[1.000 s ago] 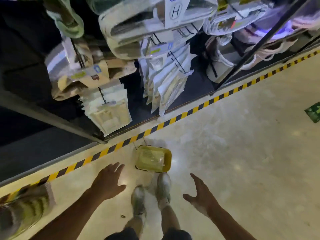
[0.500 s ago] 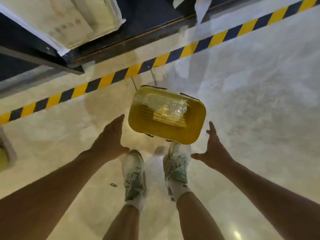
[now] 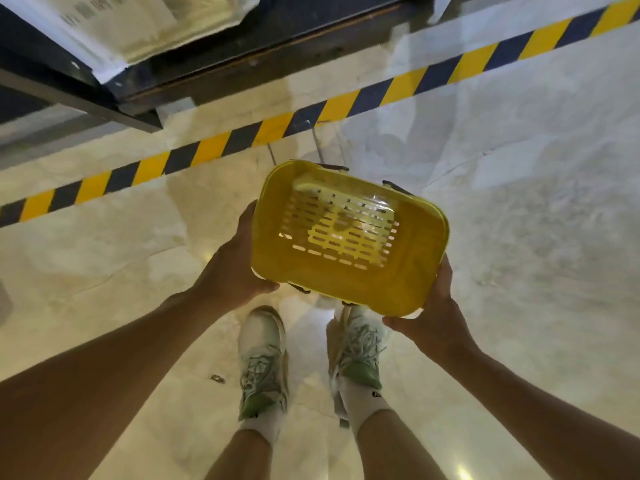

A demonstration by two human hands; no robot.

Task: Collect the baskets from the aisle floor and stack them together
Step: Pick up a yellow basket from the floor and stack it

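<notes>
— Where's the basket?

— The yellow shopping basket (image 3: 349,237) is just ahead of the person's shoes (image 3: 263,362), open side up, long axis running left to right, short of the striped floor tape (image 3: 214,147).

— And the hands?

— One at each short end. Left hand (image 3: 239,268) grips the left end, right hand (image 3: 436,317) cups the right corner. Equally near, I'd say.

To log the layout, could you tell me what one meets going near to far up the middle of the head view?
Shoes → yellow basket → striped floor tape → shelf base.
</notes>
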